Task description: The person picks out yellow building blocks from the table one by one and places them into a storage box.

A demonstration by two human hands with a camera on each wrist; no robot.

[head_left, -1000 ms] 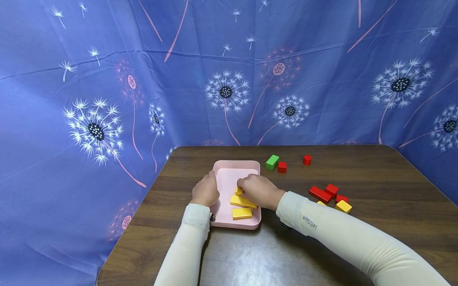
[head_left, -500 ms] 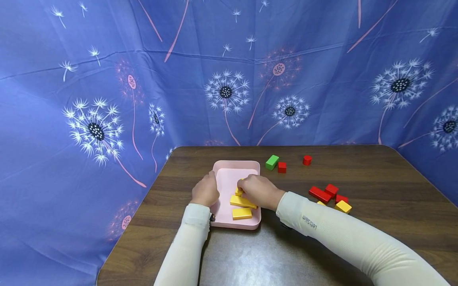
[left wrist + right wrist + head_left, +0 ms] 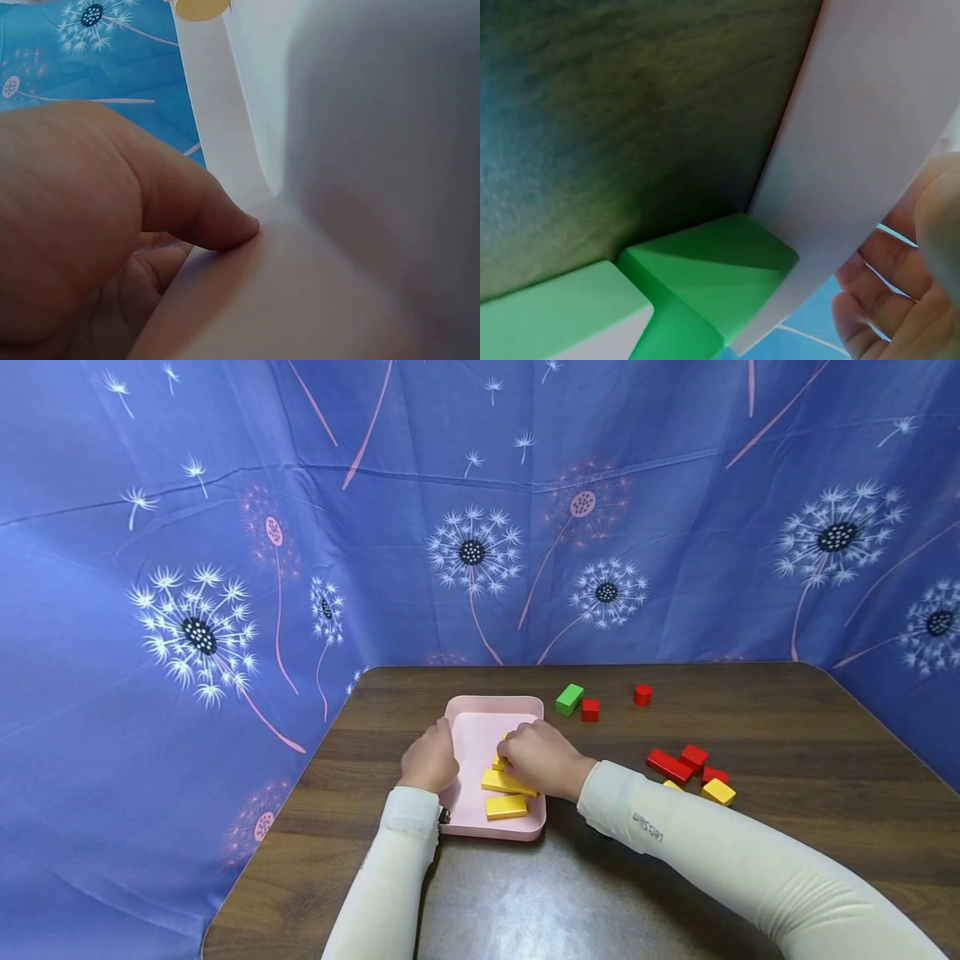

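Observation:
A pink tray (image 3: 474, 827) stands on the wooden table. My left hand (image 3: 431, 760) grips its left wall, the thumb (image 3: 217, 214) on the inner face and the other fingers outside. Over the tray's right side, my right hand (image 3: 542, 760) pinches a yellow block (image 3: 498, 761), mostly covered by the fingers. Nearer to me in the tray lie a long yellow block (image 3: 506, 782) and a shorter yellow block (image 3: 506, 807). In the right wrist view, the curled fingers (image 3: 889, 255) show beyond the tray wall (image 3: 855, 127); what they hold is out of sight there.
Behind the tray's right corner sit a green block (image 3: 569, 699), a red cube (image 3: 590, 710) and a red cylinder (image 3: 642, 695). Several red blocks (image 3: 669, 766) and a yellow block (image 3: 719, 792) lie beyond my right forearm, which partly hides another. A blue curtain (image 3: 675, 527) hangs behind the table.
Both hands keep their places on the tray and the yellow block. The head view has shifted very slightly; the blocks stay where they were.

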